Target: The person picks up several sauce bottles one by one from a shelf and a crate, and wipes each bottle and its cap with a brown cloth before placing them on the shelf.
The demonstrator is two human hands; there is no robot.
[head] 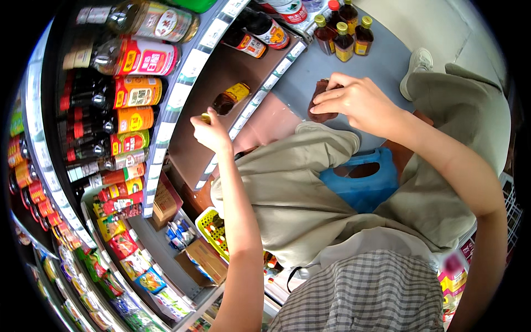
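My left hand (212, 130) is over the brown lower shelf (199, 145), its fingers closed around the yellow cap of a small bottle (231, 98) of dark liquid with a yellow label, which lies tilted near the shelf's front edge. In my right hand (352, 101) is a crumpled brown cloth (321, 101), held above the grey floor. Beyond it, several small bottles (343, 43) with yellow or red caps stand grouped on the floor. Two larger dark bottles (269, 31) are at the far end of the shelf.
Shelves of sauce bottles (137, 92) and packets (124, 245) curve along the left. Between my legs is a blue plastic stool (361, 178). A yellow-green basket (211, 232) with bottles and an open cardboard box (207, 259) sit at lower left. My shoes are on the floor.
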